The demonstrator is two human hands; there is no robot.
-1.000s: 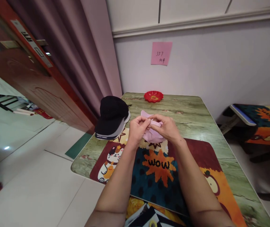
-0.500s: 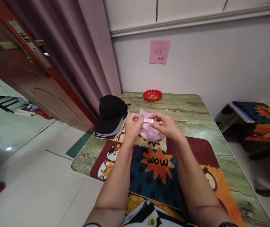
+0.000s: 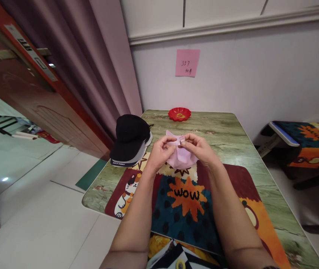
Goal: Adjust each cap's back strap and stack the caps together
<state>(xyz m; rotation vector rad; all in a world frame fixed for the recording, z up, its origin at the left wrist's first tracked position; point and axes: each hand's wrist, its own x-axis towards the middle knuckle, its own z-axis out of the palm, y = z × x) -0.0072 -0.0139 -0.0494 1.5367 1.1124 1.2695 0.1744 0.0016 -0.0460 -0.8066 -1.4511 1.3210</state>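
Note:
A pink cap (image 3: 182, 160) lies on the patterned mat at the middle of the table, partly covered by my hands. Its back strap is raised between my fingers, with a small buckle near the right fingertips. My left hand (image 3: 161, 151) pinches the strap from the left, thumb and index finger closed. From the other side, my right hand (image 3: 200, 147) grips the strap's buckle end between thumb and fingers. To the left, a black cap (image 3: 131, 134) with a grey-edged brim rests at the table's edge, apart from my hands.
A red scalloped dish (image 3: 179, 114) stands at the back of the wood-patterned table (image 3: 223, 127). A colourful mat (image 3: 170, 224) lies under my forearms. A pink note (image 3: 187, 63) is stuck on the wall, a curtain (image 3: 103, 56) hangs left, and another covered table (image 3: 313, 145) stands right.
My hands have come closer together. The strap, earlier stretched straight between them, is now bunched at my fingertips. The view has shifted slightly.

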